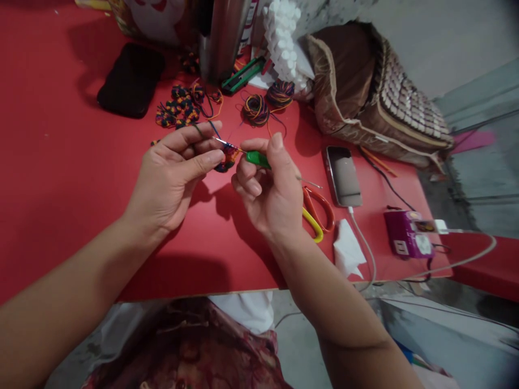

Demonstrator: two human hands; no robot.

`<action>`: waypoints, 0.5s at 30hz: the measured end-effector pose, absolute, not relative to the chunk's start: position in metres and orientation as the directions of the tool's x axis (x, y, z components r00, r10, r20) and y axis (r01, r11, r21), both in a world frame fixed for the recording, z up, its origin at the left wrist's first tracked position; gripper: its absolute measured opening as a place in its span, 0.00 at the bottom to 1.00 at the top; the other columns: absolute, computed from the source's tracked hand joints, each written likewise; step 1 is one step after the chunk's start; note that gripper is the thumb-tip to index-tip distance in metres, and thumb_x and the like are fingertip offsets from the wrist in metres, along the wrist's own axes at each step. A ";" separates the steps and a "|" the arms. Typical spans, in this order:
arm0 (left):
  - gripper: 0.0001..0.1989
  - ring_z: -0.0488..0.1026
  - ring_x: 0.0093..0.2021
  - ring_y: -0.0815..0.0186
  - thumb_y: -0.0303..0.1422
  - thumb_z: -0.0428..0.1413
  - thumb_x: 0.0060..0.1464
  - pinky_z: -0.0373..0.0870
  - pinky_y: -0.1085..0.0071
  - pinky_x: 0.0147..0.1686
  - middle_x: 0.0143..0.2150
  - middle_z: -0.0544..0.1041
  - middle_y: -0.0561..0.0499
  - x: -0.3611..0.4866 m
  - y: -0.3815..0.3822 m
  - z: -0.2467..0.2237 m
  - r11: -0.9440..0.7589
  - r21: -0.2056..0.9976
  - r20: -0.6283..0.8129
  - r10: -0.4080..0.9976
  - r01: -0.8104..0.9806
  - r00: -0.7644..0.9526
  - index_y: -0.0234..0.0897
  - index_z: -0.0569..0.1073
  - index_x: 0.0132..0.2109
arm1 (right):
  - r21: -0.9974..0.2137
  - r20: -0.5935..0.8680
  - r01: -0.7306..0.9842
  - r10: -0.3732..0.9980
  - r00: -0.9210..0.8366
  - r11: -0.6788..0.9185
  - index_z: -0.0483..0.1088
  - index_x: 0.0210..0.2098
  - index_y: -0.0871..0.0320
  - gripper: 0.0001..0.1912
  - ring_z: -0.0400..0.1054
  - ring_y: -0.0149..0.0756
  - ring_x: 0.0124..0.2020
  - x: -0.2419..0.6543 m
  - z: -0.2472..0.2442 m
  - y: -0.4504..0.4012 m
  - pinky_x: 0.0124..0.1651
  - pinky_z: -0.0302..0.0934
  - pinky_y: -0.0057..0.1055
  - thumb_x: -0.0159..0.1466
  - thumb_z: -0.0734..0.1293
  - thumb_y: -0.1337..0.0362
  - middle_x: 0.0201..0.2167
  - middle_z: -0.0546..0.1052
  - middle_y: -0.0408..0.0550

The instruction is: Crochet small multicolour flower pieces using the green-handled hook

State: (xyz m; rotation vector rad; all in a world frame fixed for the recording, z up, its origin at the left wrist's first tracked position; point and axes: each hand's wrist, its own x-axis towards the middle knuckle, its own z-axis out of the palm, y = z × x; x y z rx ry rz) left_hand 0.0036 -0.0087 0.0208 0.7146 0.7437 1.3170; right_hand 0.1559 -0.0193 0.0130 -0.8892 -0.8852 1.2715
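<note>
Between my two hands is a small multicoloured crocheted piece [227, 159]. My left hand [172, 173] pinches its left side between thumb and fingers, with a dark strand of yarn running over the fingers. In my right hand [271, 186] is a crochet hook with a green handle [257, 158]; its metal tip points left and lies at the top of the piece. Behind the hands sit two small balls of multicoloured yarn [255, 109] [280, 94] and a cluster of finished-looking knotted pieces [178, 106].
On the red table [52, 178] lie a black object [132, 80], a green cutter [243, 75], scissors [318, 210], a charging phone [343, 175], a tissue [347, 249] and a purple power box [405, 233]. A metal bottle [225, 40] and brown bag [348, 75] stand at the back.
</note>
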 end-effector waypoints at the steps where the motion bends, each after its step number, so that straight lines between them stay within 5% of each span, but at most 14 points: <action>1: 0.14 0.83 0.42 0.69 0.19 0.76 0.53 0.85 0.73 0.51 0.40 0.89 0.55 0.004 -0.008 0.021 0.113 0.814 -0.073 0.993 -0.569 0.093 0.43 0.91 0.42 | -0.916 0.051 -0.394 0.996 0.077 0.078 0.83 0.38 0.50 0.29 0.53 0.26 0.19 0.157 0.013 -0.021 0.20 0.51 0.28 0.71 0.76 0.29 0.22 0.71 0.35; 7: 0.13 0.85 0.42 0.68 0.23 0.78 0.49 0.85 0.71 0.53 0.40 0.89 0.57 0.005 -0.009 0.018 0.083 0.845 -0.047 0.996 -0.529 0.081 0.47 0.91 0.38 | -0.887 0.121 -0.447 0.993 0.018 0.116 0.89 0.42 0.48 0.16 0.53 0.26 0.20 0.161 0.012 -0.029 0.24 0.57 0.29 0.74 0.80 0.44 0.25 0.76 0.38; 12: 0.07 0.89 0.57 0.55 0.29 0.77 0.57 0.86 0.58 0.61 0.49 0.93 0.52 0.006 -0.014 0.016 0.134 0.887 -0.093 0.989 -0.442 0.112 0.47 0.93 0.42 | -0.883 0.119 -0.458 0.993 -0.001 0.106 0.89 0.40 0.47 0.14 0.53 0.27 0.20 0.160 0.015 -0.028 0.23 0.55 0.30 0.73 0.81 0.46 0.25 0.77 0.39; 15: 0.13 0.86 0.68 0.48 0.27 0.76 0.57 0.81 0.53 0.70 0.56 0.92 0.50 0.004 -0.014 0.016 0.152 0.877 -0.077 0.981 -0.455 0.178 0.45 0.93 0.49 | -0.875 0.098 -0.478 0.995 -0.010 0.081 0.88 0.40 0.50 0.15 0.52 0.25 0.19 0.159 0.017 -0.027 0.23 0.55 0.28 0.72 0.82 0.46 0.24 0.75 0.37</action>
